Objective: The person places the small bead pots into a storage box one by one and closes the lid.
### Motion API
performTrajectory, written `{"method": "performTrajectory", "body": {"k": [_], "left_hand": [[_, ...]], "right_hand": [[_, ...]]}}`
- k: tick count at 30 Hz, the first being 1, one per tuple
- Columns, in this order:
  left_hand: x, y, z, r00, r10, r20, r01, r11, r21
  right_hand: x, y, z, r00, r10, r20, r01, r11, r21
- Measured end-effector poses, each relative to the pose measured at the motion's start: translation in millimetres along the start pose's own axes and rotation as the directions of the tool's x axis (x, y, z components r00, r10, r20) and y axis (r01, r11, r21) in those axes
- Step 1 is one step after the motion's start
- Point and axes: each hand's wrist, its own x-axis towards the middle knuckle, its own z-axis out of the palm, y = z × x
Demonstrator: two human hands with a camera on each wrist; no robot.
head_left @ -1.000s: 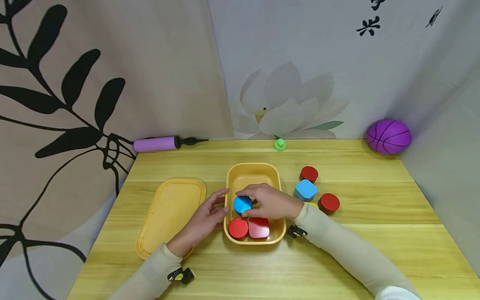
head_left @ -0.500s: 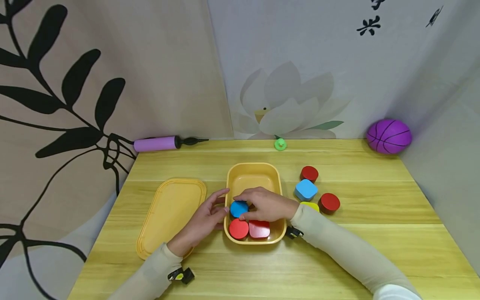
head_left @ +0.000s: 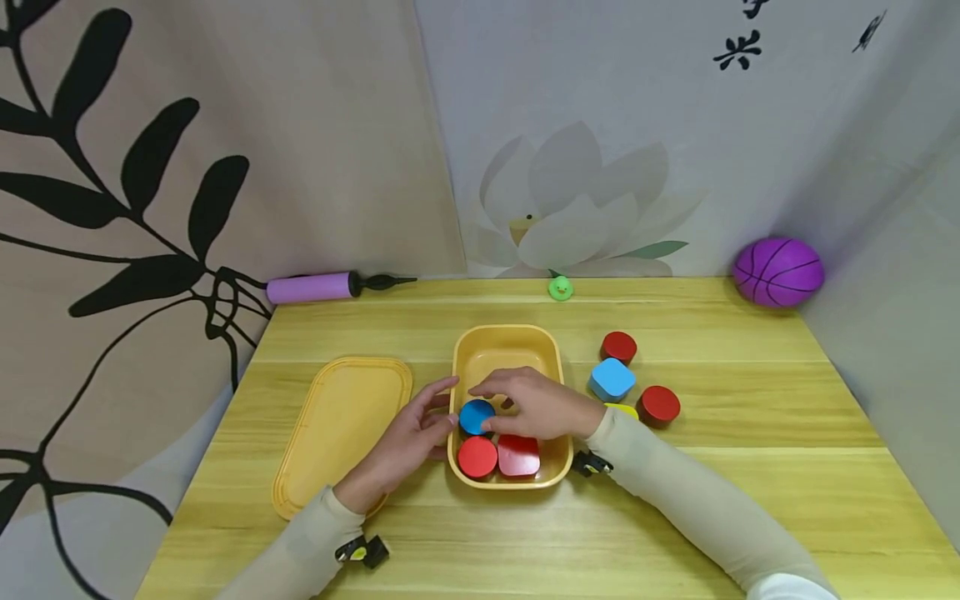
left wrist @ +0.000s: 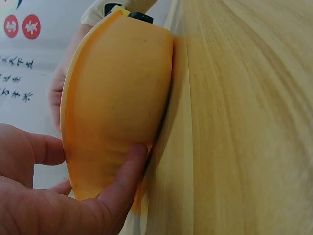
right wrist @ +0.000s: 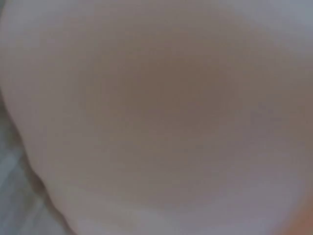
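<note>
Left hand (head_left: 407,435): spread against left edge of box (head_left: 506,354)
Right hand (head_left: 540,407): half-open, gripping nothing
Blue cylinder (head_left: 474,414): nudge snug, keep flat

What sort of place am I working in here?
Probably a small indoor corner set up for play or recording, though I can't be sure: a wooden table, what looks like printed cloth behind it, and a purple toy ball.
</note>
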Motion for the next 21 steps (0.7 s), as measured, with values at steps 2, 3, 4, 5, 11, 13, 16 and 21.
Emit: {"method": "performTrajectory", "body": {"k": [2, 3, 4, 5, 11, 13, 16, 21], "left_hand": [[-0.3, 0.2, 0.5, 1.0, -0.002, -0.008, 0.002, 1.0, 0.001], [-0.4, 0.3, 0.7, 1.0, -0.004, -0.014, 0.004, 1.0, 0.002], [-0.3, 0.3, 0.8, 1.0, -0.006, -0.02, 0.006, 1.0, 0.003], [-0.2, 0.4, 1.1, 1.0, -0.009, -0.027, 0.009, 1.0, 0.004], [0.2, 0.6, 1.6, 0.999, -0.014, -0.045, 0.015, 1.0, 0.005], [0.2, 0.3, 1.6, 0.999, -0.012, -0.044, 0.012, 1.0, 0.007], [-0.1, 0.1, 1.7, 0.999, -0.008, -0.041, 0.008, 1.0, 0.012], [-0.2, -0.9, 2.2, 0.999, -0.002, -0.041, 0.003, 1.0, 0.01]], "right_hand": [[-2.4, -1, -4, 1.0, 0.004, -0.023, -0.003, 1.0, 0.016], [-3.7, -2, -6, 0.999, 0.004, -0.036, -0.003, 1.0, 0.019], [-5.2, -2, -8, 0.999, 0.003, -0.052, -0.001, 1.0, 0.023], [-6.9, -1, -11, 0.997, -0.003, -0.071, 0.005, 1.0, 0.02], [-20.5, 5, -29, 0.981, 0.002, -0.194, 0.003, 1.0, 0.027], [-26.2, 8, -36, 0.973, 0.029, -0.231, -0.019, 0.999, 0.045], [-35.5, 15, -45, 0.957, 0.056, -0.284, -0.037, 0.997, 0.073], [-55.7, 26, -58, 0.924, 0.087, -0.372, -0.054, 0.994, 0.098]]}}
